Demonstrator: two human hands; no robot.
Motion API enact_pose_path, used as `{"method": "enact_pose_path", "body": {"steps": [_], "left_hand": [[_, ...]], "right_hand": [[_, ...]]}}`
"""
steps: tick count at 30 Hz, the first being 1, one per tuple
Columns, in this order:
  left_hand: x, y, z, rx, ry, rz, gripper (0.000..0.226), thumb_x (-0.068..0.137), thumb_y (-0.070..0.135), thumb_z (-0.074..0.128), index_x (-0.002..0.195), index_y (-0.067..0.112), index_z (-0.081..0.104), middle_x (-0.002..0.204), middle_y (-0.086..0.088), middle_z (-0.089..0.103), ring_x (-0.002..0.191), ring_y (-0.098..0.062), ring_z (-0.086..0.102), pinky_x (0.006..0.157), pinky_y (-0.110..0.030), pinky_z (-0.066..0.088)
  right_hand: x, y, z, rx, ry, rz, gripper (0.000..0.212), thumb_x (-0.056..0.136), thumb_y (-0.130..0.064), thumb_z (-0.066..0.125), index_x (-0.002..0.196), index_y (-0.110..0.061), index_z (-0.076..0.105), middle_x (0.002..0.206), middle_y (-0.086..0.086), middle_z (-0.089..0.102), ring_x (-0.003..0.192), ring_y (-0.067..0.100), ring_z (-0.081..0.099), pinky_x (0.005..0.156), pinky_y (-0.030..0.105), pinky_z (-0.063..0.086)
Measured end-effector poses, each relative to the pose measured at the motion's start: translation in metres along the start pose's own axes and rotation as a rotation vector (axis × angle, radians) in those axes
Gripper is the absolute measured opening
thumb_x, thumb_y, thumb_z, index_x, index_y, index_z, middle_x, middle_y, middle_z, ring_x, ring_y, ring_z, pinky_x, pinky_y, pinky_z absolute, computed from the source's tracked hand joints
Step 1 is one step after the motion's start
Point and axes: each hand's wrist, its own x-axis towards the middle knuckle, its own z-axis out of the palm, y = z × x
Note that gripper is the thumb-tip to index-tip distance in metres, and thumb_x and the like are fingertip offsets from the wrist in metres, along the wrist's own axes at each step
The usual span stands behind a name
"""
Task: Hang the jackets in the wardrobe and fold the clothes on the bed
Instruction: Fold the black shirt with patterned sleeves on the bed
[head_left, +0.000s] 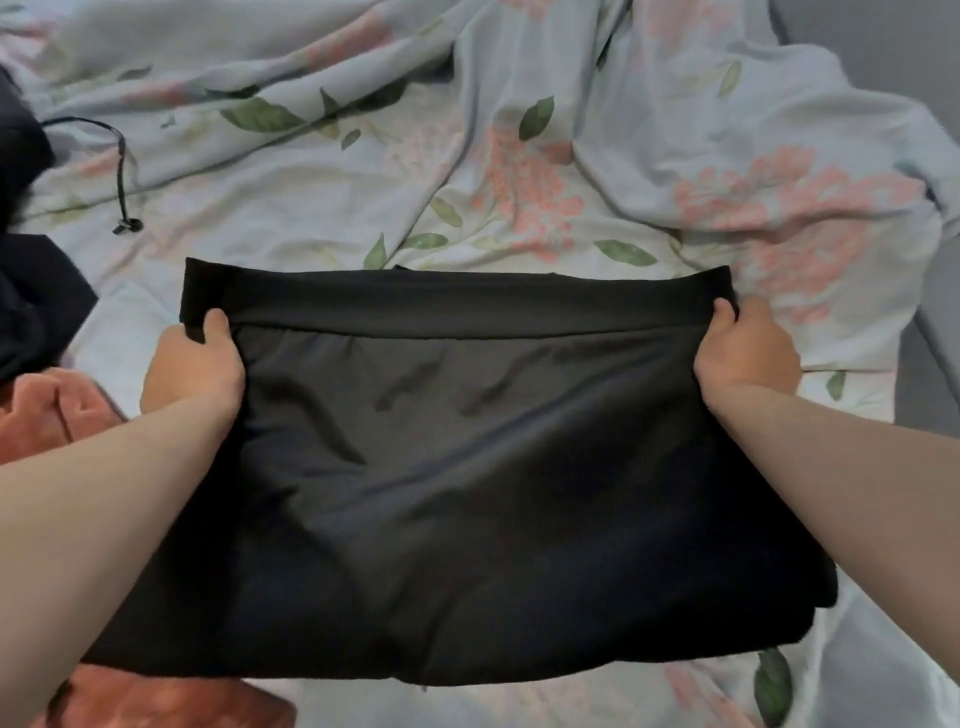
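Far left, at the bed's edge: a heap of dark clothing (26, 301), with a thin black drawstring (122, 171) running from it across the floral duvet (519, 130). Below that, low on the left: a rumpled rust-coloured garment (47, 415), partly under the left forearm.

Next, the left hand (195, 369): curled round the left end of a broad band along the far edge of the black garment (467, 467), thumb on top, fingers tucked beneath the cloth and hidden.

Centre: the black garment itself, spread flat on the duvet in a wide rectangle, apparently already doubled over, with layered edges visible at the near right corner. Smooth, faintly sheeny fabric with shallow creases; the band (457, 301) more matte and thicker.

Right of centre, the right hand (745, 358): mirroring the left, pinching the band's right end, thumb over, fingers under and out of sight.

Far right: more bunched duvet, then a grey strip (930, 322), perhaps bare mattress or bed frame; impossible to tell which.

Handling, as a judgement: likely light, soft and limp, with no stiffness to keep a shape, and probably a little slippery, so prone to sliding out of a fold. Best held at the two band ends, on the thicker cloth, for purchase and for a taut, straight edge during the fold.
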Motion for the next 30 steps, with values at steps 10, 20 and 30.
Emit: {"method": "enact_pose_path", "body": {"steps": [10,20,30], "left_hand": [[0.006,0.006,0.022,0.172,0.161,-0.065,0.07,0.091,0.062,0.021,0.109,0.004,0.055,0.111,-0.028,0.062,0.102,-0.05,0.058,0.083,-0.053,0.042],[0.006,0.009,0.023,0.207,0.154,-0.071,0.071,0.092,0.06,0.02,0.114,0.001,0.055,0.113,-0.03,0.06,0.103,-0.051,0.058,0.085,-0.055,0.042],[-0.008,-0.003,-0.027,-0.154,-0.055,0.093,0.068,0.078,0.059,0.048,0.128,0.013,0.05,0.129,-0.017,0.055,0.124,-0.041,0.049,0.101,-0.048,0.04]], "right_hand": [[-0.002,-0.007,0.012,-0.08,0.02,0.107,0.028,0.1,-0.046,0.028,0.09,-0.021,0.037,0.1,0.022,0.064,0.089,0.045,0.06,0.068,0.042,0.033],[-0.001,-0.008,0.011,-0.085,0.026,0.099,0.034,0.099,-0.045,0.027,0.096,-0.016,0.045,0.099,0.021,0.064,0.089,0.045,0.06,0.067,0.042,0.033],[-0.06,-0.014,-0.044,0.075,-0.142,-0.089,0.048,0.093,-0.024,0.059,0.132,0.002,0.047,0.136,0.025,0.048,0.125,0.043,0.046,0.105,0.047,0.036]]}}
